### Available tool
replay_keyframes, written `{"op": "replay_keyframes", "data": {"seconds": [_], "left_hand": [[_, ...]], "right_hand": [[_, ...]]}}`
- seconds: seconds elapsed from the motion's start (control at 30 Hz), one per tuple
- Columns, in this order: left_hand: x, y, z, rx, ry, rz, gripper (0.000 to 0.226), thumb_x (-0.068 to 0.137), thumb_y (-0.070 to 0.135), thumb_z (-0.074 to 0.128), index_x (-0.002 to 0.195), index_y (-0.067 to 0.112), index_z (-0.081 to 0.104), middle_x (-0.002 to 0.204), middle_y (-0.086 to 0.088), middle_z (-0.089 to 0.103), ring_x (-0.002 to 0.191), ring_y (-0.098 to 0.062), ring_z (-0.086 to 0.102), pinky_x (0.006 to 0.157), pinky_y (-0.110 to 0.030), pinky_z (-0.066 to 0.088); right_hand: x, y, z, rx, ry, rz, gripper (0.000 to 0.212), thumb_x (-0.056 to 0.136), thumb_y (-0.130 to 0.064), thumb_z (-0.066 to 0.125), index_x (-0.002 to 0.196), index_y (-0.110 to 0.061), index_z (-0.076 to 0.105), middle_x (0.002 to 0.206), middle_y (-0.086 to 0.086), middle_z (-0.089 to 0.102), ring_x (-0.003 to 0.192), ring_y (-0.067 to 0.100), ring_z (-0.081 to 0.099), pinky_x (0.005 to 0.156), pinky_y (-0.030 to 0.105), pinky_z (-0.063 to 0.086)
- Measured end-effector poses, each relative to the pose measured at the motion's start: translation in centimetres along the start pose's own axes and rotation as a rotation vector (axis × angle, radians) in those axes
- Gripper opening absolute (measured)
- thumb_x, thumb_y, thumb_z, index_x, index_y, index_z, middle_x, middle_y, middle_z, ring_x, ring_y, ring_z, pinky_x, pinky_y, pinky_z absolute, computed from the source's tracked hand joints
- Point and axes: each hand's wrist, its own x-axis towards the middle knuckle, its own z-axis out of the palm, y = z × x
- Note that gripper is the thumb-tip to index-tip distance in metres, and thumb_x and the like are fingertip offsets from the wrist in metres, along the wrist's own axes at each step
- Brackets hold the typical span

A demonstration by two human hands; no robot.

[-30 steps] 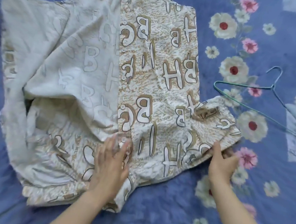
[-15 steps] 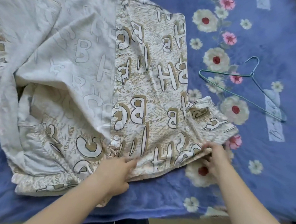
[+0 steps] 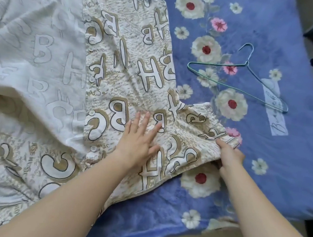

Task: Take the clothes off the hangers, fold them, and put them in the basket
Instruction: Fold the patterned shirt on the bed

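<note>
Here the patterned shirt [image 3: 129, 76] lies spread on the bed [image 3: 270, 162], covering the left and middle of the blue flowered blanket. Its left part is turned back, so the pale inner side faces up. The left hand [image 3: 137, 141] lies flat on the shirt's lower front, just right of the button strip, fingers straight and spread, pressing the cloth. The right hand [image 3: 228, 155] is at the shirt's right corner, where its thumb and fingers pinch the hem of the short sleeve [image 3: 203, 121], lifting that edge a little off the blanket. The shirt's near edge runs close to the near edge of the bed. To the right of the shirt is an open stretch of blanket, where a wire hanger [image 3: 246, 64] lies flat, apart from the cloth, its hook pointing away from the shirt.
</note>
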Motion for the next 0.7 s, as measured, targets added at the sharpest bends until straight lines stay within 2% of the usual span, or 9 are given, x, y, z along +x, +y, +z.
{"op": "replay_keyframes", "data": {"seconds": [0.17, 0.23, 0.3, 0.37, 0.43, 0.47, 0.53, 0.6, 0.7], "left_hand": [[0.2, -0.4, 1.3, -0.037, -0.058, -0.034, 0.069, 0.095, 0.067, 0.010, 0.146, 0.042, -0.028, 0.149, -0.006, -0.043, 0.133, -0.029, -0.045, 0.117, -0.045, -0.018], [0.3, -0.6, 0.9, -0.211, -0.057, -0.040, 0.063, 0.098, 0.063, 0.020, 0.150, 0.046, -0.010, 0.154, 0.001, -0.035, 0.140, -0.023, -0.038, 0.117, -0.041, -0.018], [0.5, -0.6, -0.4, -0.538, 0.026, -0.096, 0.045, 0.102, 0.049, 0.030, 0.146, 0.042, 0.035, 0.163, 0.004, -0.001, 0.150, -0.018, -0.007, 0.121, -0.041, -0.002], [0.6, -1.1, -2.3, -1.084, 0.180, -0.338, 0.035, 0.104, 0.036, 0.038, 0.105, 0.025, 0.071, 0.136, -0.006, 0.057, 0.130, -0.021, 0.044, 0.108, -0.037, 0.034], [0.6, -2.7, -3.9, -1.678, 0.193, -0.600, 0.040, 0.098, 0.047, 0.042, 0.090, 0.020, 0.071, 0.099, -0.009, 0.071, 0.102, -0.027, 0.061, 0.089, -0.037, 0.044], [0.5, -3.6, -4.2, -1.844, 0.151, -0.649, 0.049, 0.093, 0.057, 0.042, 0.110, 0.021, 0.069, 0.110, -0.011, 0.069, 0.112, -0.030, 0.059, 0.097, -0.044, 0.042], [0.4, -4.6, -4.7, -1.825, 0.141, -0.653, 0.065, 0.092, 0.061, 0.040, 0.148, 0.028, 0.037, 0.148, -0.011, 0.044, 0.142, -0.029, 0.032, 0.112, -0.054, 0.022], [0.9, -4.3, -5.1, -1.582, 0.118, -0.570, 0.075, 0.091, 0.054, 0.052, 0.152, 0.020, 0.026, 0.155, -0.006, 0.033, 0.141, -0.022, 0.032, 0.114, -0.051, 0.019], [1.3, -3.9, -5.7, -1.370, 0.129, -0.441, 0.063, 0.083, 0.034, 0.073, 0.136, 0.010, 0.051, 0.120, -0.004, 0.066, 0.084, -0.008, 0.067, 0.082, -0.034, 0.053]], "right_hand": [[-4.5, -2.1, 0.9, -0.109, 0.170, -0.329, 0.014, 0.087, -0.025, 0.065, 0.094, -0.013, 0.065, 0.092, -0.001, 0.067, 0.086, 0.016, 0.063, 0.077, 0.029, 0.047], [-8.8, -2.7, 1.7, -0.073, 0.030, -0.594, 0.007, 0.094, -0.024, 0.060, 0.092, -0.018, 0.061, 0.079, -0.011, 0.061, 0.072, -0.005, 0.059, 0.075, 0.025, 0.047], [-12.2, -1.6, 2.8, -0.162, -0.301, -0.768, 0.006, 0.097, -0.029, 0.055, 0.093, -0.025, 0.058, 0.076, -0.015, 0.058, 0.069, -0.007, 0.055, 0.070, 0.019, 0.047], [-13.9, 0.5, 3.5, -0.404, -0.633, -0.933, 0.024, 0.090, -0.032, 0.052, 0.110, -0.023, 0.063, 0.104, -0.019, 0.063, 0.098, -0.005, 0.057, 0.092, 0.019, 0.044], [-14.1, 2.6, 3.7, -0.645, -0.833, -1.064, 0.043, 0.082, -0.033, 0.050, 0.120, -0.019, 0.063, 0.134, -0.008, 0.058, 0.130, 0.002, 0.045, 0.113, 0.023, 0.027], [-14.0, 3.2, 3.5, -0.701, -0.858, -1.098, 0.045, 0.080, -0.032, 0.050, 0.121, -0.018, 0.063, 0.139, -0.005, 0.056, 0.135, 0.004, 0.041, 0.116, 0.024, 0.022], [-13.1, 3.8, 3.0, -0.724, -0.797, -1.155, 0.045, 0.079, -0.030, 0.052, 0.120, -0.016, 0.065, 0.135, -0.001, 0.059, 0.133, 0.006, 0.043, 0.115, 0.021, 0.022], [-11.8, 4.0, 2.7, -0.761, -0.683, -1.181, 0.044, 0.080, -0.031, 0.053, 0.119, -0.015, 0.066, 0.133, 0.001, 0.061, 0.129, 0.009, 0.046, 0.110, 0.021, 0.026], [-9.9, 4.6, 2.3, -0.899, -0.628, -1.243, 0.043, 0.083, -0.035, 0.053, 0.118, -0.014, 0.067, 0.135, 0.002, 0.060, 0.130, 0.014, 0.049, 0.107, 0.033, 0.038]]}}
